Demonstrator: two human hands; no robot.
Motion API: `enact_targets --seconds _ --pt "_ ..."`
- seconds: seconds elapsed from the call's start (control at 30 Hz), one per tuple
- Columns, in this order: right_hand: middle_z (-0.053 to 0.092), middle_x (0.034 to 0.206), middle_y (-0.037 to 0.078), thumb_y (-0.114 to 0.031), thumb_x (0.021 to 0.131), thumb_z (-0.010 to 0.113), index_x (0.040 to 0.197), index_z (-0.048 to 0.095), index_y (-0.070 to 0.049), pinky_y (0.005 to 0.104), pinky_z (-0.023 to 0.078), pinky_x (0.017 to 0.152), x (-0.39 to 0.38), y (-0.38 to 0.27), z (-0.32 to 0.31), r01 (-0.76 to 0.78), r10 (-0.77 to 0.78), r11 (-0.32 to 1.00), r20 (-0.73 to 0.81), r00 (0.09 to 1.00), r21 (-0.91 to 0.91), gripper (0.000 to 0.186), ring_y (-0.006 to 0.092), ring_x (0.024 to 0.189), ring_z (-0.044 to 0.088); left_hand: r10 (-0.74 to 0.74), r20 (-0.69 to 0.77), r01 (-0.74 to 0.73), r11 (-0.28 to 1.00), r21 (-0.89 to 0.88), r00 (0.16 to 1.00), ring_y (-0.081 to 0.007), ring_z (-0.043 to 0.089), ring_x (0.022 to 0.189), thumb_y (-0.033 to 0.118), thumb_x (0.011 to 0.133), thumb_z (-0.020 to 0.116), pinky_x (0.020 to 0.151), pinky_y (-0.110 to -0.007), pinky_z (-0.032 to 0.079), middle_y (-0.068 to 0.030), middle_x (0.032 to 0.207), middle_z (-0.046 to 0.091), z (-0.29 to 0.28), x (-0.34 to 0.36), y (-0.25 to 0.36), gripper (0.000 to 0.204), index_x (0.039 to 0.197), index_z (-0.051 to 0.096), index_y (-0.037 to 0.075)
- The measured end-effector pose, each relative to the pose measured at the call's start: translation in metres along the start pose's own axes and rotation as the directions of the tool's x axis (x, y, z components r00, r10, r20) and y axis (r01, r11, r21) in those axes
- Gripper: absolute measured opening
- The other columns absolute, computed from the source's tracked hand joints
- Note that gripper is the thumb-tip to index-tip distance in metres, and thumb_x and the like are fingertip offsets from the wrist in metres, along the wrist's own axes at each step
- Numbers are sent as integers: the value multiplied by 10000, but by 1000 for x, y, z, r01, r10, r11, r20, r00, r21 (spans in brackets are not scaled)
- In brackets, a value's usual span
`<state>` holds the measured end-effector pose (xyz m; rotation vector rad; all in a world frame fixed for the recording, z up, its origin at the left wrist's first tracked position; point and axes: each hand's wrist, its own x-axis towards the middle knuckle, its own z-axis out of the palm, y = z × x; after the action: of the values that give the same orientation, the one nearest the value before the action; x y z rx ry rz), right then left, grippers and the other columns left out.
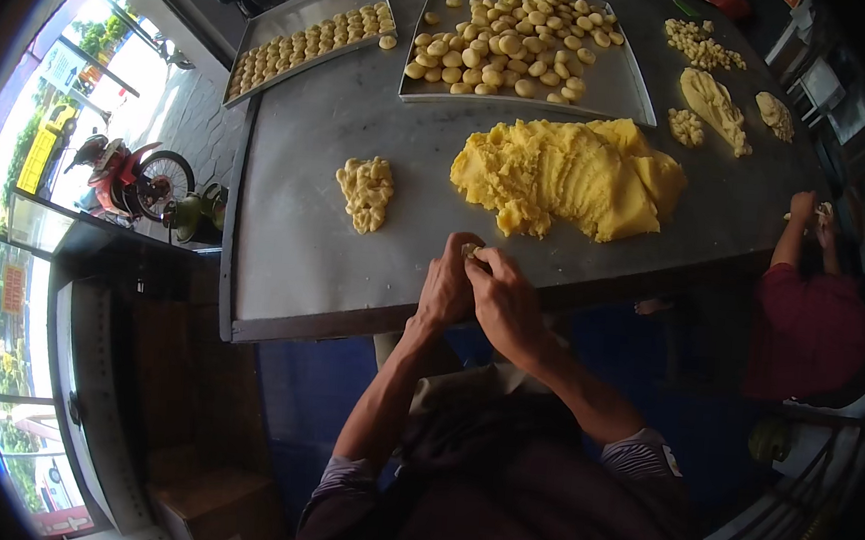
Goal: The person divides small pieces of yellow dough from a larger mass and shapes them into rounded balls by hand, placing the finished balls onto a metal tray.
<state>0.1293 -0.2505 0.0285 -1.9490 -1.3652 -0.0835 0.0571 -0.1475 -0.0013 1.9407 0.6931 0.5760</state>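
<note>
Dough bit (471, 250) by front edge of table (293, 260), pinched between left hand (445, 289) and right hand (504, 300); two-handed grip probably steadies it. Pale dough (365, 193) ahead-left, yellow mass (569, 179) ahead-right, apparently for easy reach. Tray (623, 83) farther back likely keeps balls (510, 45) together.

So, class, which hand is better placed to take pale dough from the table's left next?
Probably the left hand: it is nearer that pale dough; the right hand is farther across. Both meet at a small piece.
</note>
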Motion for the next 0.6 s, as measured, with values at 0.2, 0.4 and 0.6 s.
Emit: enact_targets --seconds 0.2,0.4,0.6 --pt "588 867 117 -63 749 785 1182 641 -56 378 528 729 39 48 -5 -338 211 871 348 913 357 457 266 785 626 30 77 -21 993 -116 997 -217 653 739 68 797 752 700 -367 523 -130 820 673 -8 0 -6 213 969 638 16" --pt "540 924 12 -41 724 789 1208 641 -57 278 486 672 35 49 6 -177 80 915 267 960 364 506 114 737 505 118 37 -120 992 48 992 -272 693 799 37 771 719 728 -370 534 -134 873 697 2 3 -15 218 981 665 15" --pt "609 1026 126 -47 799 728 1256 633 -40 357 526 767 50 60 3 -249 98 933 479 872 262 467 236 845 631 154 107 -157 987 18 982 -382 639 807 67 789 722 718 -433 500 -171 831 648 -4 5 -11 158 915 651 6"
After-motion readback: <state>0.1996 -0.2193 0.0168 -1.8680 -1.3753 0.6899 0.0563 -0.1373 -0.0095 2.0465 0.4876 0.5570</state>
